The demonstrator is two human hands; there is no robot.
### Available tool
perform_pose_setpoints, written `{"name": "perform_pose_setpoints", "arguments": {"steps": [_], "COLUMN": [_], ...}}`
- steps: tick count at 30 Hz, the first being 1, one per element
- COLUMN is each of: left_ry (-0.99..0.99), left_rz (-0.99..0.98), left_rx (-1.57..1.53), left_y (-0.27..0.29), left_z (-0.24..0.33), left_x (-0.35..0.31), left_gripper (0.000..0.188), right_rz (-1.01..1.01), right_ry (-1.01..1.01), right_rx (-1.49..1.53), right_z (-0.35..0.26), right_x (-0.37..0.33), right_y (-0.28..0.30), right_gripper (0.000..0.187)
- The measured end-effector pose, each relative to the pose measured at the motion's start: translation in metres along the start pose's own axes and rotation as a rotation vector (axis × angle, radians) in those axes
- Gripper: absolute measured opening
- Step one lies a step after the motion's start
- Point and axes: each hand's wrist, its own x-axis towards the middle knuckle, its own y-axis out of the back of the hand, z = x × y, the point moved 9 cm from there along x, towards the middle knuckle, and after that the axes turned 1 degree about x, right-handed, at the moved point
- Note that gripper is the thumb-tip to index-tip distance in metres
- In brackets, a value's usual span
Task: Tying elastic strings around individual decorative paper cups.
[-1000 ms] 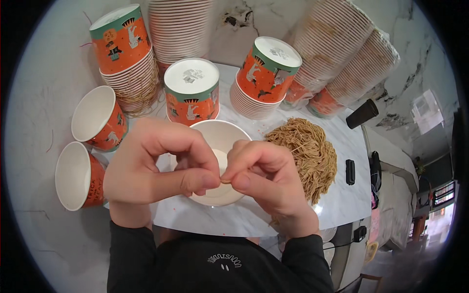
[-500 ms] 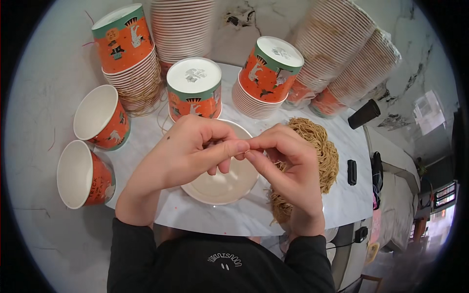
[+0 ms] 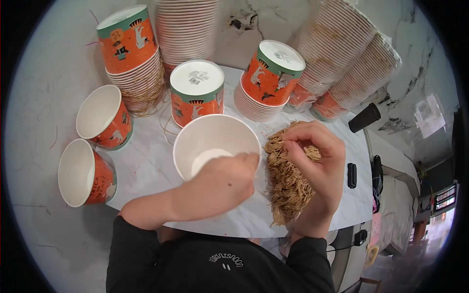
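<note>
A white-lined paper bucket [image 3: 188,144] stands mouth up at the middle of the table. My left hand [image 3: 220,181] is closed at its near right rim, with the fingertips hidden behind the knuckles. Over the bundle of tan strings [image 3: 290,195], my right hand [image 3: 322,158] is raised with thumb and forefinger pinched together. Whatever lies in that pinch is too small to make out.
Orange and green patterned buckets stand upside down behind, one singly [image 3: 198,95] and others in stacks [image 3: 271,73]. Two open buckets [image 3: 100,112] lie tilted at the left. Tall wrapped stacks [image 3: 337,53], a black cup [image 3: 364,117] and a small black object [image 3: 351,176] are at the right.
My hands were pinched together above the bucket and have parted. The left has come down to the bucket's rim; the right has moved right over the strings. The bucket now sits differently, its mouth farther from me.
</note>
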Motion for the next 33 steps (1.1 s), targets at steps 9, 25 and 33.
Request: {"name": "perform_pose_setpoints", "arguments": {"steps": [9, 25, 33], "left_ry": [0.250, 0.237, 0.227], "left_rz": [-0.027, -0.075, -0.087], "left_rx": [-0.909, -1.036, -1.040], "left_y": [0.028, 0.026, 0.023], "left_z": [-0.056, -0.057, -0.059], "left_x": [0.022, 0.029, 0.031], "left_gripper": [0.047, 0.062, 0.061], "right_rz": [-0.064, 0.012, 0.012], "right_ry": [0.044, 0.098, 0.112], "right_rx": [-0.048, -0.174, -0.191], "right_z": [0.005, 0.006, 0.008], "right_x": [0.000, -0.001, -0.002], "right_y": [-0.033, -0.036, -0.037], "right_gripper": [0.010, 0.013, 0.013]}}
